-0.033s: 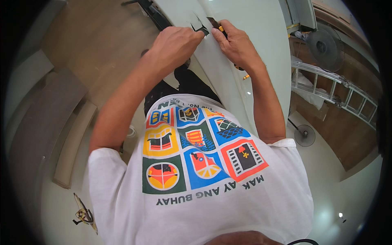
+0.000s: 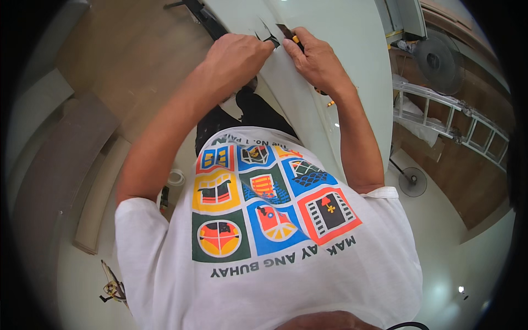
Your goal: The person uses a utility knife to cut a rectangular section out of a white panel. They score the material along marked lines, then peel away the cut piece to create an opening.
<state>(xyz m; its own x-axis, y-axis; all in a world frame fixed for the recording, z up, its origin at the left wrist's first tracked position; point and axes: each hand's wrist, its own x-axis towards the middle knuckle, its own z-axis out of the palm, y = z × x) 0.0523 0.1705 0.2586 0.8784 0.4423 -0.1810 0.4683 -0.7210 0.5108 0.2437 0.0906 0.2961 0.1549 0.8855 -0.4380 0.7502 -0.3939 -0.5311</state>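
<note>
My right grip (image 2: pixel 319 60) is closed around a utility knife (image 2: pixel 287 33), which I hold over the pale table (image 2: pixel 355 52), toward its far end, with the dark blade angled toward the table's left side. My left grip (image 2: pixel 239 52) is clenched above the table's left edge, fingers curled in and fingertips right beside a small dark piece (image 2: pixel 273 41); I can't tell whether I'm pinching it. The blade and that piece are near each other over the table. Under my right wrist, on the table, lies a small yellow-tipped thing (image 2: pixel 330 103), mostly too small to make out. Right of the table are a metal ladder (image 2: pixel 426 93) and a large dark fan (image 2: pixel 438 63). Left of the table stretches a brown floor (image 2: pixel 126 60), and a long black object (image 2: pixel 203 19) lies along the table's left edge.
</note>
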